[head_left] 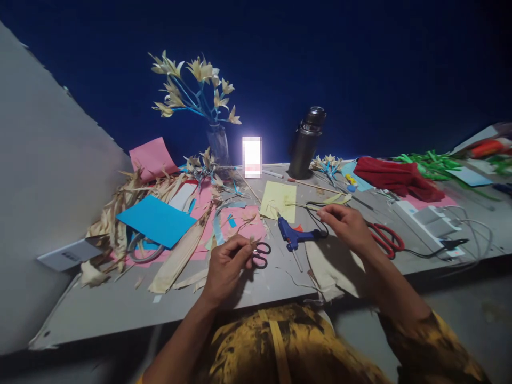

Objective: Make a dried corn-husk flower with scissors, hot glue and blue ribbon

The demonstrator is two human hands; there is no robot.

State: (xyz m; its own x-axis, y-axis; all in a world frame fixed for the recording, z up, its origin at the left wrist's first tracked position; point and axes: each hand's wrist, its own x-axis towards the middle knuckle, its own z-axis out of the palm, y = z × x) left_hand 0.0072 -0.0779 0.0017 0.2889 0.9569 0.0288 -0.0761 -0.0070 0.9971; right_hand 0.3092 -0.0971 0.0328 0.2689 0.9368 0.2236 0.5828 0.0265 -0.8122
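My left hand (230, 266) is closed in a pinch at the front of the table. A tiny pale bit shows at its fingertips, too small to name. Small scissors with black handles (262, 255) lie right beside those fingers. Over to the right, my right hand (347, 226) pinches the end of a thin pale strip (302, 205), which reaches left over a yellow paper sheet (279, 198). Between my hands lies a blue glue gun (295, 234). A wide piece of dried husk (334, 269) is partly under my right forearm.
Dried husks (108, 216), a blue sheet (157, 221) and pink paper crowd the left. Behind stand a vase of husk flowers (218, 144), a glowing screen (252, 156) and a dark flask (306, 144). Red-handled scissors (386, 240) and a power strip (428, 226) lie right.
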